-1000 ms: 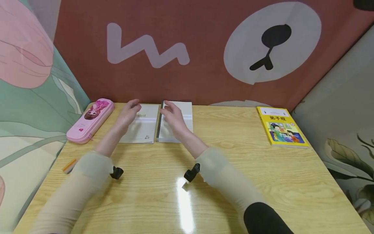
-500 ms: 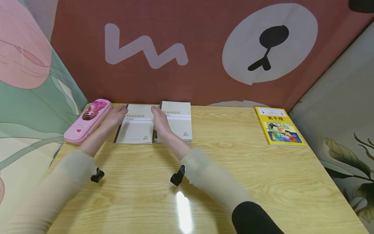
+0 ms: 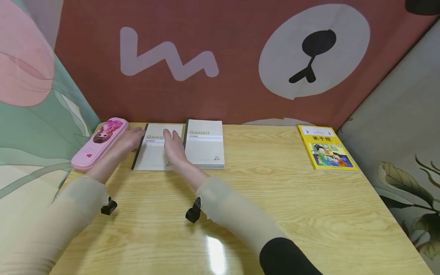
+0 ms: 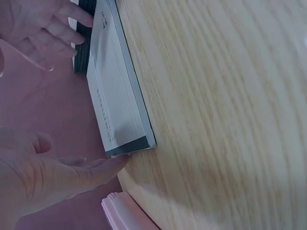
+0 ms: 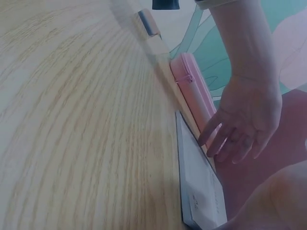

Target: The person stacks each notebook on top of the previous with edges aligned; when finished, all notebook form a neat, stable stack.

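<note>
Two stacks of white Gambit notebooks with dark spines lie side by side at the back of the table: a thin left notebook [image 3: 154, 154] and a thicker right stack [image 3: 206, 149]. My left hand [image 3: 128, 142] is at the left notebook's spine side, fingers extended, with fingertips right at its edge in the left wrist view. Near the other side of that notebook is my right hand [image 3: 174, 148], fingers straight, overlapping its right part in the head view. Neither hand grips anything. A pink pencil case [image 3: 97, 147] lies just left of my left hand, partly hidden by the forearm.
At the right back of the wooden table [image 3: 275, 206] lies a yellow picture-cover book [image 3: 326, 149]. A small orange and grey block [image 5: 148, 22] sits near the left table edge in the right wrist view. A red-brown patterned wall covering [image 3: 237, 88] rises behind the table.
Both hands have moved left and lower: the left from above the left notebook to its spine side, the right from over the right stack to the left notebook's right part. The notebooks look unmoved.
</note>
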Demonstrator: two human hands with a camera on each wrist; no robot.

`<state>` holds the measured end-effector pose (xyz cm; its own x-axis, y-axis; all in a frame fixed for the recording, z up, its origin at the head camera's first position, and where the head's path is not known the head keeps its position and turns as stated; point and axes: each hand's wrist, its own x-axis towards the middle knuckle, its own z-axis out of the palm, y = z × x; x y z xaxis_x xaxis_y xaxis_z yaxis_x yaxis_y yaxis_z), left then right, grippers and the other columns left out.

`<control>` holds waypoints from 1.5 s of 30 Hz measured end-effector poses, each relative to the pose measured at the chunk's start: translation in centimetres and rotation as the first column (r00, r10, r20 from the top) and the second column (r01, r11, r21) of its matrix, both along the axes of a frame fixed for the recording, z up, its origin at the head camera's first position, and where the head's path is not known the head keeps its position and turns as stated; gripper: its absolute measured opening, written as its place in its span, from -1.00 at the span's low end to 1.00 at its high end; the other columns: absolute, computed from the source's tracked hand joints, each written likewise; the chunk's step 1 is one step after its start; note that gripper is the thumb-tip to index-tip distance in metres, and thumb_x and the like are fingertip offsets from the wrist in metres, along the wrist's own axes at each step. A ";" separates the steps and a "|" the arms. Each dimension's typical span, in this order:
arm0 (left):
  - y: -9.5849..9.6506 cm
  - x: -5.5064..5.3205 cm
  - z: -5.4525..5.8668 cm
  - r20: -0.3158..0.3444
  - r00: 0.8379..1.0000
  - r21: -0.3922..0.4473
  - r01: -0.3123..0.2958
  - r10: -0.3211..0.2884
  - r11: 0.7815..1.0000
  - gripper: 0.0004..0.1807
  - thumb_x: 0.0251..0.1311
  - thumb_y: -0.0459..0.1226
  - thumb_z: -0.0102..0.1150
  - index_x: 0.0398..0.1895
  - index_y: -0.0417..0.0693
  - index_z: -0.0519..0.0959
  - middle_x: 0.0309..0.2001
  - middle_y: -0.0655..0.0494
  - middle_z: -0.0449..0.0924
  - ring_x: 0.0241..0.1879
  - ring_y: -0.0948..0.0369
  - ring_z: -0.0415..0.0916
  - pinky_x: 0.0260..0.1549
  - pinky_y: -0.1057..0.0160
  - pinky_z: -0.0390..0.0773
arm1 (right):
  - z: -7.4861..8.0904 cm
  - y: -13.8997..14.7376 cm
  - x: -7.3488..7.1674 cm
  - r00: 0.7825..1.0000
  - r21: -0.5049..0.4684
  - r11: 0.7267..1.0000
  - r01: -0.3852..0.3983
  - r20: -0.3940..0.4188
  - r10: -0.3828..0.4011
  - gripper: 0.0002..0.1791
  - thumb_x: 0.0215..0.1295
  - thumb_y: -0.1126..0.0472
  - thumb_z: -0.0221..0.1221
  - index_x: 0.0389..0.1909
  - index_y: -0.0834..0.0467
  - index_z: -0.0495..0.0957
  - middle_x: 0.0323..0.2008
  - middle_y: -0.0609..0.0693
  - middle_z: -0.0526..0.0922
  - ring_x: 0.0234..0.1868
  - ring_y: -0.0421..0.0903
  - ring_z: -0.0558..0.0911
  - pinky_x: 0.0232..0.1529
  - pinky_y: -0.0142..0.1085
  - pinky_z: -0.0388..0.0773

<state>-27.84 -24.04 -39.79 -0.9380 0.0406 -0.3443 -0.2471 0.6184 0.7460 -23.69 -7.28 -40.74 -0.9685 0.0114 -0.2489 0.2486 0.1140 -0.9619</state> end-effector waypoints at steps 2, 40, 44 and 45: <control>-0.1 -0.1 0.0 0.019 1.000 0.021 -0.002 0.002 1.000 -0.28 0.63 -0.05 -0.50 0.65 -0.27 -0.26 0.66 -0.31 -0.34 0.65 -0.24 -0.30 0.58 -0.22 0.13 | -0.1 -0.2 0.0 1.000 0.006 1.000 0.013 0.004 -0.013 -0.20 0.55 -0.28 -0.22 0.64 0.07 0.07 0.64 0.01 0.13 0.67 0.00 0.09 0.70 -0.10 0.02; -3.1 1.5 1.0 0.038 0.994 -0.081 -0.097 0.101 0.992 -0.25 0.54 -0.05 -0.30 0.55 -0.47 0.07 0.40 -0.54 0.17 0.27 -0.23 0.27 0.19 -0.15 0.59 | -0.6 0.5 -0.1 0.994 -0.288 0.952 0.103 0.071 -0.087 -0.74 0.35 0.52 -0.04 -0.50 0.20 0.41 -0.43 -0.02 0.46 -0.41 -0.12 0.42 -0.18 -0.19 0.58; -2.8 1.7 2.1 0.021 0.998 -0.048 -0.064 0.065 0.997 -0.25 0.56 -0.08 -0.31 0.57 -0.46 -0.05 0.58 -0.50 -0.07 0.54 -0.31 0.01 0.53 -0.32 0.19 | -0.2 1.3 0.0 0.997 -0.361 0.930 0.071 0.039 -0.061 -0.48 0.26 0.62 -0.10 0.22 0.41 0.52 -0.03 0.17 0.72 -0.34 -0.11 0.53 -0.25 -0.25 0.56; -2.6 1.7 2.3 0.016 0.998 -0.041 -0.063 0.063 0.997 -0.25 0.56 -0.08 -0.30 0.58 -0.45 -0.07 0.59 -0.49 -0.10 0.56 -0.32 -0.02 0.54 -0.32 0.15 | -0.1 1.6 0.1 0.998 -0.370 0.927 0.060 0.034 -0.051 -0.38 0.28 0.62 -0.10 0.40 0.40 0.38 0.13 0.21 0.68 -0.26 -0.09 0.57 -0.14 -0.22 0.62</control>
